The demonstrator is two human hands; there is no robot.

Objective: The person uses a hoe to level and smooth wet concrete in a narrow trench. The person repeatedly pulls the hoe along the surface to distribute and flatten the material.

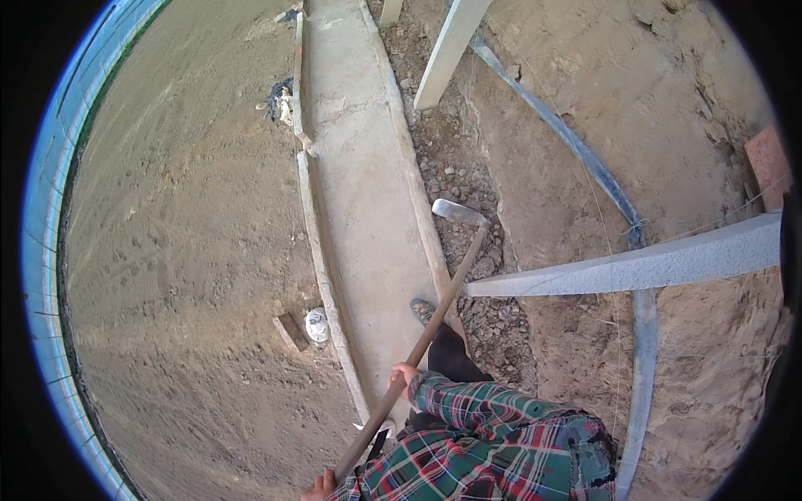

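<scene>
A long-handled hoe (413,360) slants across the view, and both my hands are closed around its wooden handle. My right hand (404,377) grips partway along it. Lower down, near the bottom edge, my left hand (321,485) holds the handle close to its rear end, partly cut off by the frame. At the far end, the metal hoe blade (459,212) is over a strip of rubble and loose soil (460,169); I cannot tell whether it touches the ground. My shoe (423,310) is on the concrete channel floor (376,213), beside its right curb (410,169).
A concrete post (620,266) crosses on the right, with another post (448,59) farther ahead. A blue-grey flat hose (583,153) and thin wires run along the earth bank (557,213). Left of the channel's low wall (319,250) lie a brick (290,332) and a white bundle (317,325).
</scene>
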